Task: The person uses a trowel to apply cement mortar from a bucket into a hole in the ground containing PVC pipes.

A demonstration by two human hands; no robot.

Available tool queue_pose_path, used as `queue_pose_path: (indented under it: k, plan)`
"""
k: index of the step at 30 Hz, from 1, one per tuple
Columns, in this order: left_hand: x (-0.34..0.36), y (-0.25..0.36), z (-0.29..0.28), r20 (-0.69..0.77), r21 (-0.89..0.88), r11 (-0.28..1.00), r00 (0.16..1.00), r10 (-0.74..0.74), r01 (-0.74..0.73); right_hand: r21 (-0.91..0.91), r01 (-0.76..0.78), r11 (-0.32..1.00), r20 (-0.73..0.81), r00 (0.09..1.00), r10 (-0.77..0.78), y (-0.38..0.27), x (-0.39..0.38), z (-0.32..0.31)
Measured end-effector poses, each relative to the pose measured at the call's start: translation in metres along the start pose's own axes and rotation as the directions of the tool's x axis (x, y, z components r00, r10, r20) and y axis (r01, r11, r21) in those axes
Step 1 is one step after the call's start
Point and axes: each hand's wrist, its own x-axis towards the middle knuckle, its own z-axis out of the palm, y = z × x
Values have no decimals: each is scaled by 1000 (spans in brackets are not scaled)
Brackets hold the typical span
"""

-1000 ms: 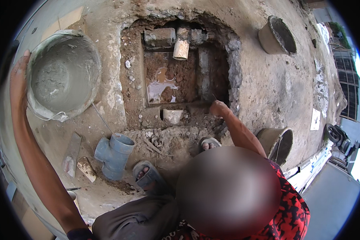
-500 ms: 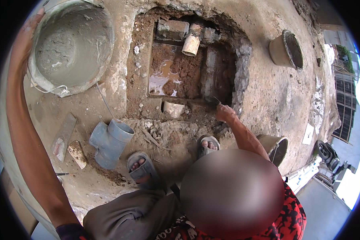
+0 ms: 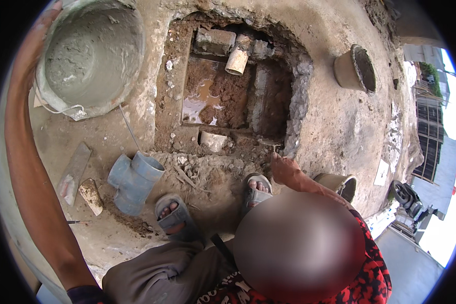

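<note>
At the far left, my left hand (image 3: 43,24) holds the rim of a large bucket (image 3: 135,66), its fingertips partly cut off by the picture's edge. Wet grey mortar (image 3: 78,61) coats the bucket's inside. My right hand (image 3: 285,169) is closed round the handle of a small trowel (image 3: 268,142); the handle is mostly hidden in the fist. The trowel's blade lies at the near right corner of a dug pit (image 3: 299,109). In the pit are muddy water (image 3: 202,101), grey blocks (image 3: 214,41) and a pale pipe end (image 3: 237,62). Another short pipe stub (image 3: 214,141) sits at the near edge.
A grey pipe tee (image 3: 136,182) stands left of my sandalled feet (image 3: 175,215), near a flat board (image 3: 75,169) and a dirty pale piece (image 3: 91,196). Two smaller buckets, one far right (image 3: 349,68) and one nearer (image 3: 337,183), lie beyond the pit. A wheeled thing (image 3: 410,200) is farther right.
My right hand and the trowel have drawn back toward me, out to the pit's near edge. My left hand stays at the bucket rim. The view has shifted slightly.
</note>
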Motion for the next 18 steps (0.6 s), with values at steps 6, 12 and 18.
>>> queue_pose_path:
  k: [6, 12, 18]
  plan:
    - [0, 0, 3, 42, 4, 1000, 999, -4, 4, 108, 65, 992, -244, 969, -37, 66, -69, -65]
    - [-18, 24, 24, -41, 246, 897, 921, 388, -367, 730, 296, 616, -339, 940, -50, 32, -142, -187]
    - [-21, 31, 0, -58, 173, 983, 996, 68, -57, -213, 704, 678, -888, 150, -435, -89, -63, -255]
